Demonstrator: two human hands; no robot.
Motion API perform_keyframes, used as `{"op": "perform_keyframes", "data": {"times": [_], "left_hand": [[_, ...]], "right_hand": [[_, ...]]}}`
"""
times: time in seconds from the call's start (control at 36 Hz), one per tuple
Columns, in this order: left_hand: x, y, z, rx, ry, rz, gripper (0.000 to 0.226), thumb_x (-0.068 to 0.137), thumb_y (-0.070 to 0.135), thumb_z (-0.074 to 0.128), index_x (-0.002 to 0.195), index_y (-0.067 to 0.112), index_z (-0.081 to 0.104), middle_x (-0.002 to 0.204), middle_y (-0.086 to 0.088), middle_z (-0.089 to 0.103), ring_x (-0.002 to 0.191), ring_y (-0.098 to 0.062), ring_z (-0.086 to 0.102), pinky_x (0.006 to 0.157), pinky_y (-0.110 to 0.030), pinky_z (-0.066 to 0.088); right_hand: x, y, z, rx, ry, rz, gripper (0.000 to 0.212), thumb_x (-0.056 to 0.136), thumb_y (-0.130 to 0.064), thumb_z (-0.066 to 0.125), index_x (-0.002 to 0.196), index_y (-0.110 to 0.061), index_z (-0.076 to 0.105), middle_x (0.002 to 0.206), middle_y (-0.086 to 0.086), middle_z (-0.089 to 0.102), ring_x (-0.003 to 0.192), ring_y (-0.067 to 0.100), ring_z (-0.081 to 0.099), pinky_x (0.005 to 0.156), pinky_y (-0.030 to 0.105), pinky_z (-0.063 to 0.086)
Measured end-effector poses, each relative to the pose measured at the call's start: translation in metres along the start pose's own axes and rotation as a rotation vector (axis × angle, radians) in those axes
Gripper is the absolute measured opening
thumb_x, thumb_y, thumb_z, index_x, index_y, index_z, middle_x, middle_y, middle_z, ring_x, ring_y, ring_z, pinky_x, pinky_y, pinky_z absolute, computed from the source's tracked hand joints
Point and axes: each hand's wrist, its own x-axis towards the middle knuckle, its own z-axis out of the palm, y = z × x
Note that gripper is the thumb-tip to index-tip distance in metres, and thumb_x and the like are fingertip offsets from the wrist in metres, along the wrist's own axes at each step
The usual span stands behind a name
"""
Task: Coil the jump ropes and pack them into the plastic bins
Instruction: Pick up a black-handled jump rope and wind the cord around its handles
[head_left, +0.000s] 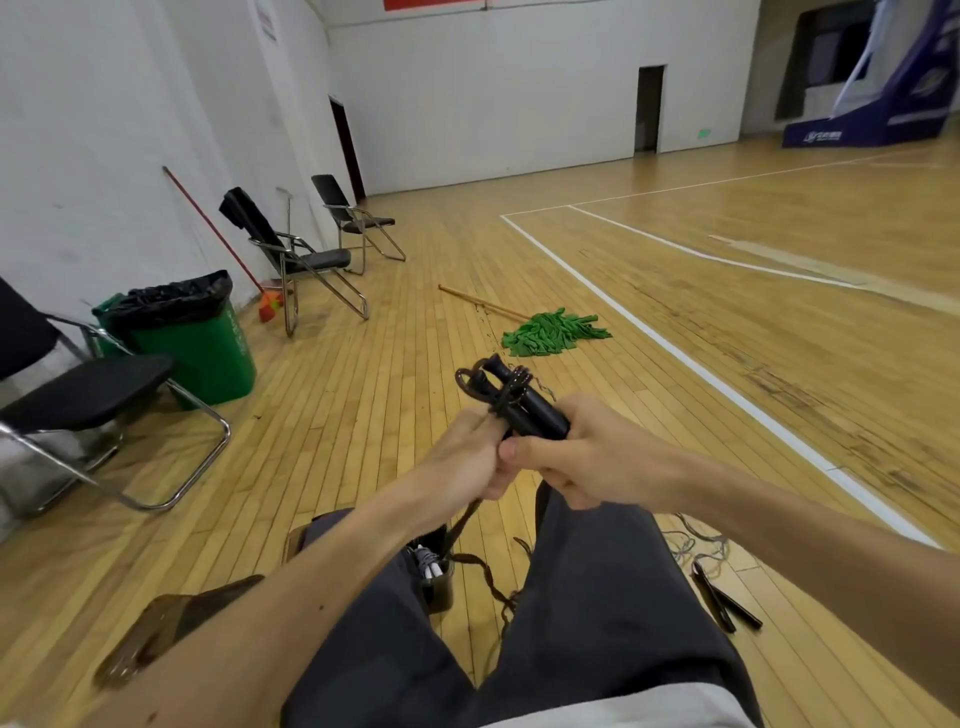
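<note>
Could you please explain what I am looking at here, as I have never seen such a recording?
No machine here: a person wears a camera on the head, so this one picture looks down over their own arms and lap. Both the left hand and the right hand hold a black jump rope: the right grips its handles, the left holds the cord wound round them. Loose cord hangs down towards a small bin between the knees. A second rope lies on the wooden floor to the right. Further off are a green mop, a green dustbin and folding chairs.
</note>
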Motion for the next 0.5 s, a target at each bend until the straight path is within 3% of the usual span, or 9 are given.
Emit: {"op": "perform_keyframes", "data": {"times": [0.14,0.22,0.36,0.42,0.5], "left_hand": [[-0.004,-0.005,0.001,-0.013,-0.088,-0.035,0.04,0.107,0.046,0.029,0.088,0.016,0.047,0.057,0.006,0.027,0.049,-0.011,0.019,0.047,-0.028,0.015],[-0.01,-0.009,0.0,0.108,-0.15,-0.029,0.037,0.109,0.04,0.028,0.093,0.014,0.048,0.057,0.007,0.029,0.048,-0.01,0.021,0.044,-0.025,0.019],[-0.012,-0.005,-0.007,0.585,-0.121,0.151,0.035,0.108,0.039,0.032,0.085,0.026,0.056,0.06,0.01,0.045,0.052,-0.001,0.044,0.056,-0.02,0.034],[-0.013,0.0,-0.012,0.72,-0.129,0.187,0.033,0.107,0.041,0.035,0.083,0.029,0.054,0.062,0.009,0.049,0.054,0.001,0.049,0.057,-0.022,0.036],[-0.017,0.012,-0.02,0.88,-0.185,0.221,0.034,0.106,0.042,0.038,0.082,0.022,0.052,0.065,0.005,0.053,0.055,-0.006,0.048,0.06,-0.037,0.045]], "right_hand": [[0.003,0.005,-0.014,0.05,0.077,0.032,0.023,0.101,-0.015,0.06,0.083,-0.009,0.048,0.053,-0.002,0.034,0.042,0.013,0.026,0.04,0.024,0.026],[0.004,0.007,-0.022,0.1,0.112,0.047,0.034,0.101,-0.017,0.061,0.075,-0.015,0.039,0.052,-0.002,0.032,0.042,0.013,0.027,0.041,0.022,0.03],[0.0,0.017,-0.023,0.094,0.105,0.067,0.045,0.101,-0.025,0.06,0.059,-0.017,0.048,0.049,0.004,0.045,0.043,0.019,0.046,0.054,0.029,0.045],[0.0,0.019,-0.023,0.118,0.096,0.085,0.039,0.101,-0.027,0.06,0.065,-0.014,0.053,0.053,0.006,0.05,0.048,0.02,0.054,0.058,0.031,0.049],[0.001,0.022,-0.022,0.188,0.072,0.124,0.027,0.1,-0.027,0.06,0.085,-0.006,0.052,0.063,0.009,0.054,0.055,0.022,0.059,0.056,0.031,0.052]]}}
